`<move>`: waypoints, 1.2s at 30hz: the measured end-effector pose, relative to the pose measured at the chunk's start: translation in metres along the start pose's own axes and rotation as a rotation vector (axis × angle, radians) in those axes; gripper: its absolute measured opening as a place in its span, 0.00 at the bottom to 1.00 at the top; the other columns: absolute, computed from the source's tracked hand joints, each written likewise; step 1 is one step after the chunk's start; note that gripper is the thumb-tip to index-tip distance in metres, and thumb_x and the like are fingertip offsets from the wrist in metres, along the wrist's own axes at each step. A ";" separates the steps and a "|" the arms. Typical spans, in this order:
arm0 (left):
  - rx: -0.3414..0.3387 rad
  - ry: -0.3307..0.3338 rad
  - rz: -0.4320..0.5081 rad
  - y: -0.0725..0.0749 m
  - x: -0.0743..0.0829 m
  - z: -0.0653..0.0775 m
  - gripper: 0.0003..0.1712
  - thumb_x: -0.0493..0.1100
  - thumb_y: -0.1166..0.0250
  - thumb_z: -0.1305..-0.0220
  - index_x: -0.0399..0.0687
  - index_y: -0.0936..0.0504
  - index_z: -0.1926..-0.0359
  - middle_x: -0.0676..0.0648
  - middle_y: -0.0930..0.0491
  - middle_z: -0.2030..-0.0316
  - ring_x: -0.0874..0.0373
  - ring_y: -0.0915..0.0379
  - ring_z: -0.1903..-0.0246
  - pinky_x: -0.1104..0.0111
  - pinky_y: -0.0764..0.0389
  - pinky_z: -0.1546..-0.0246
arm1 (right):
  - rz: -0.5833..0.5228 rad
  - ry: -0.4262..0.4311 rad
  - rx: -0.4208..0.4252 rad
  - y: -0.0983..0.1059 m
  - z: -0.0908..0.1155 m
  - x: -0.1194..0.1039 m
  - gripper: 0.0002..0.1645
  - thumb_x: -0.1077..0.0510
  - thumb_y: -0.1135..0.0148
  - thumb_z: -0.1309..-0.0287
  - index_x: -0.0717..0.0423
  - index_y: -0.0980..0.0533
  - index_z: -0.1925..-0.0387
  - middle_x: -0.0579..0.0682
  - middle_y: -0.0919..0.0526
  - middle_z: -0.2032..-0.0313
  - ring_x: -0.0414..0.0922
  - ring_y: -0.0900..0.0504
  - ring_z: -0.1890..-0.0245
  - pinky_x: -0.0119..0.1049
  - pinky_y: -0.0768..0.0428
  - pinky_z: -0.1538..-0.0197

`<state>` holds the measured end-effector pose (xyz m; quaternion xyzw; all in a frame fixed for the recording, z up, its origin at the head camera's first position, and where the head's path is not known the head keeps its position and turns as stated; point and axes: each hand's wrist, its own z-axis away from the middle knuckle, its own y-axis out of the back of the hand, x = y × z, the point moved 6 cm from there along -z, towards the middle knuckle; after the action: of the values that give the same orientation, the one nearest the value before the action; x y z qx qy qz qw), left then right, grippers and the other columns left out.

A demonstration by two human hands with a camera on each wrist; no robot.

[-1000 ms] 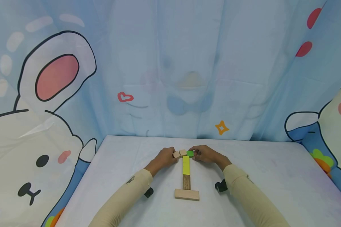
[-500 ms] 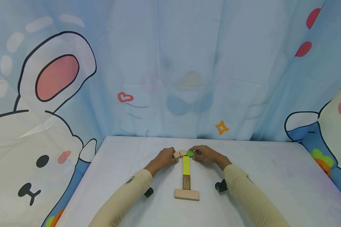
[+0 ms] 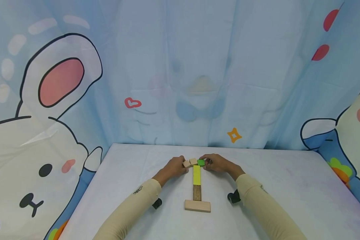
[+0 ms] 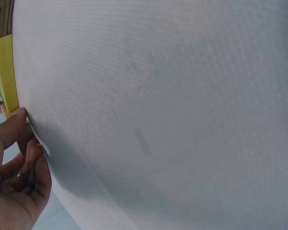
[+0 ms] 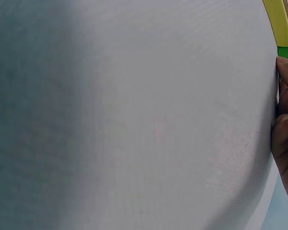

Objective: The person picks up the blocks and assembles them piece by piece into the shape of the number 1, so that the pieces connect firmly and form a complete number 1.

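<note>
My left hand [image 3: 174, 167] pinches a plain wooden cube [image 3: 186, 163] at the left end of a short row. A second plain cube [image 3: 193, 161] sits in the middle, and a green block [image 3: 201, 162] ends the row on the right. My right hand [image 3: 218, 163] holds that green block by its outer side, the thumb against it in the right wrist view. Below the row, a yellow block [image 3: 196, 175] meets a dark brown block [image 3: 197, 192], which touches a wide plain wooden plank [image 3: 197, 205]. The left wrist view shows thumb and fingers around the cube, mostly hiding it.
A white-covered table [image 3: 132, 160] carries the blocks. Behind it hangs a blue cartoon-printed curtain [image 3: 204, 66]. Dark wrist-worn devices show under both sleeves, the left one [image 3: 157, 203] and the right one [image 3: 234, 196], on either side of the blocks.
</note>
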<state>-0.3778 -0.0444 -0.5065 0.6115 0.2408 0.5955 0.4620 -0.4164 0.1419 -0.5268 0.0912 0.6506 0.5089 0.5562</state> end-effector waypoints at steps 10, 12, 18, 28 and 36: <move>0.003 0.064 -0.008 0.001 -0.003 0.003 0.25 0.46 0.28 0.37 0.37 0.23 0.45 0.45 0.17 0.59 0.61 0.27 0.65 0.64 0.22 0.58 | 0.007 0.005 0.001 -0.002 -0.001 0.001 0.29 0.59 0.34 0.35 0.57 0.28 0.35 0.46 0.21 0.62 0.41 0.26 0.61 0.40 0.26 0.55; 0.005 0.076 -0.015 0.002 -0.005 0.003 0.27 0.46 0.28 0.37 0.37 0.23 0.43 0.44 0.17 0.57 0.60 0.27 0.65 0.63 0.21 0.57 | 0.009 0.001 0.002 -0.003 -0.002 0.002 0.30 0.58 0.34 0.36 0.57 0.29 0.34 0.46 0.21 0.62 0.42 0.26 0.61 0.40 0.27 0.55; 0.002 0.094 -0.040 0.004 -0.010 0.002 0.29 0.48 0.28 0.38 0.38 0.24 0.41 0.42 0.17 0.52 0.57 0.27 0.63 0.60 0.21 0.53 | 0.011 -0.023 0.003 -0.002 -0.004 0.004 0.31 0.55 0.34 0.36 0.57 0.29 0.34 0.47 0.22 0.62 0.43 0.26 0.61 0.41 0.27 0.55; 0.014 0.096 -0.041 0.009 -0.019 0.008 0.32 0.51 0.26 0.40 0.37 0.24 0.42 0.41 0.17 0.52 0.55 0.25 0.61 0.57 0.21 0.50 | 0.053 0.045 0.083 0.002 0.001 0.005 0.27 0.57 0.34 0.36 0.61 0.26 0.38 0.46 0.20 0.64 0.41 0.25 0.64 0.40 0.25 0.56; 0.030 0.084 -0.037 0.018 -0.030 0.018 0.32 0.55 0.28 0.39 0.40 0.23 0.42 0.43 0.16 0.55 0.53 0.21 0.58 0.57 0.20 0.53 | 0.046 0.011 0.143 0.007 0.013 0.012 0.26 0.56 0.35 0.36 0.57 0.25 0.38 0.48 0.19 0.61 0.41 0.25 0.66 0.37 0.25 0.63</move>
<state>-0.3709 -0.0833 -0.5036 0.5882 0.2803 0.6085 0.4530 -0.4137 0.1607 -0.5271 0.1427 0.6861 0.4742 0.5329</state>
